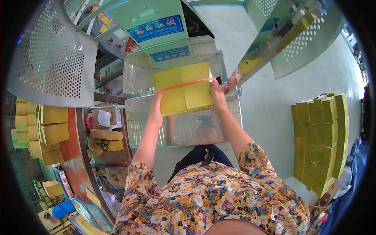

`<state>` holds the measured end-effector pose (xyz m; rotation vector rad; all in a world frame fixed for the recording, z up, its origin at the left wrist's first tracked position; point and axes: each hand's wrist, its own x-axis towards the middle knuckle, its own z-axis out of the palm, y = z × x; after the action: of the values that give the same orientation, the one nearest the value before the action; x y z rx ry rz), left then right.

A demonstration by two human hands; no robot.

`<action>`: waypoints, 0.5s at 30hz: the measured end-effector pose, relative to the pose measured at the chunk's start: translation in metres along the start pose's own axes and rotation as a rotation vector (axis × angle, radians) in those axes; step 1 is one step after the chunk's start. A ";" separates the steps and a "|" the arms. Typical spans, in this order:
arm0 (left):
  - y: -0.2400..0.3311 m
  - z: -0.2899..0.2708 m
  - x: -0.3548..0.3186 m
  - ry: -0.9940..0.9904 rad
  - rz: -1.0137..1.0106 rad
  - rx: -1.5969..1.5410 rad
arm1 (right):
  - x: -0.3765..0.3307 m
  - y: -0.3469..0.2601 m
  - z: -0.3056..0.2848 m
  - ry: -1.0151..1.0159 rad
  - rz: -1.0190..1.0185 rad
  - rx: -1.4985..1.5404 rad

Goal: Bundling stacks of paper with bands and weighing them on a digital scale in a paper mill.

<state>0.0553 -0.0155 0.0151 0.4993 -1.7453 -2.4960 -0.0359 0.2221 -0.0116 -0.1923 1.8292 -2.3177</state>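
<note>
Between my two hands is a thick yellow paper bundle (183, 98) with a pinkish-red band (184, 84) across its middle. My left hand (156, 109) grips its left side, the fingers mostly hidden by the paper. On the right side, my right hand (218, 96) holds the bundle with the thumb near the band's end. Beneath the bundle lies a shiny metal tray (178, 131) on the front of a pale green machine (150, 11). A clear plastic cover (137, 74) stands just behind the bundle.
Perforated guards flank me, one at the left (58, 58), another at the right (305, 47). A tall stack of yellow bundles (317, 145) stands on the right. Black-handled scissors (103, 145) lie left, beside a worn red bench (74, 145). A person in blue (64, 209) is farther off.
</note>
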 end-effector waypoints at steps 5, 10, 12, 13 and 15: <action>0.007 -0.023 -0.075 0.167 0.019 0.319 | -0.057 -0.022 0.014 0.067 0.040 -0.306; 0.019 -0.038 -0.103 0.342 -0.047 0.837 | -0.075 -0.045 -0.002 0.096 -0.160 -0.599; 0.011 -0.032 -0.102 0.405 0.103 0.584 | -0.069 -0.040 -0.002 0.116 -0.111 -0.443; 0.009 -0.029 -0.099 0.464 0.247 0.325 | -0.065 -0.037 -0.002 0.130 -0.063 -0.285; -0.001 -0.035 -0.091 0.453 0.243 0.235 | -0.057 -0.034 -0.001 0.076 0.035 -0.134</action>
<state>0.1518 -0.0265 0.0247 0.7469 -1.7862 -1.8464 0.0173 0.2430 0.0215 -0.0909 2.0084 -2.2091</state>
